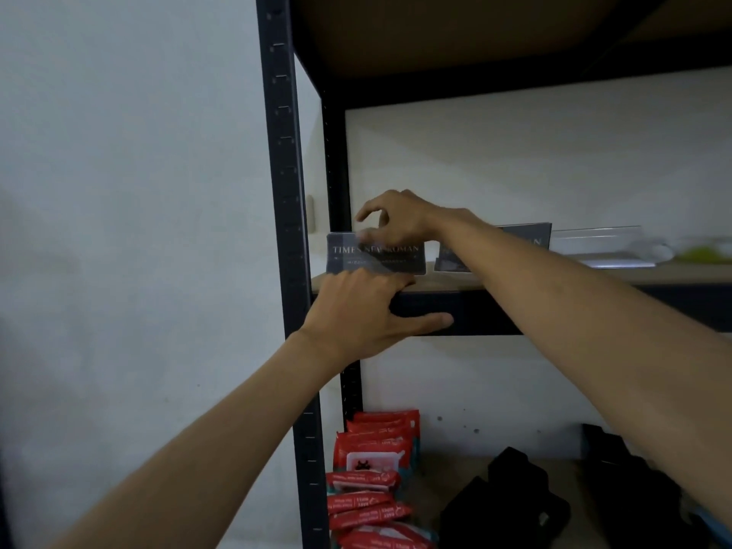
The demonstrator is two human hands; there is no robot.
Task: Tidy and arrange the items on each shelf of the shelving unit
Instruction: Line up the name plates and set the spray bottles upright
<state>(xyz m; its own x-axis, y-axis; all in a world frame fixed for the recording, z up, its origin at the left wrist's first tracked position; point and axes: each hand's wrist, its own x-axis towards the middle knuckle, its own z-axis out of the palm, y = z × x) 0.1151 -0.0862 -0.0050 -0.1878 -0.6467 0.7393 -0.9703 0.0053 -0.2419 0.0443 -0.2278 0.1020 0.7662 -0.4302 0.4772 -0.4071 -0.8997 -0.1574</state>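
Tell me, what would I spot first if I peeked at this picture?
Two bare arms reach up to a dark metal shelf. The right hand hovers with curled fingers at the top of a grey sign reading TIMES NEW ROMAN, which stands at the shelf's left end. The left hand rests on the shelf edge just below it. Lower down, bright red packs are stacked on the next shelf.

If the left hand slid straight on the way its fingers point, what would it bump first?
Likely the grey sign on the shelf; the left hand's fingertips look right at its base.
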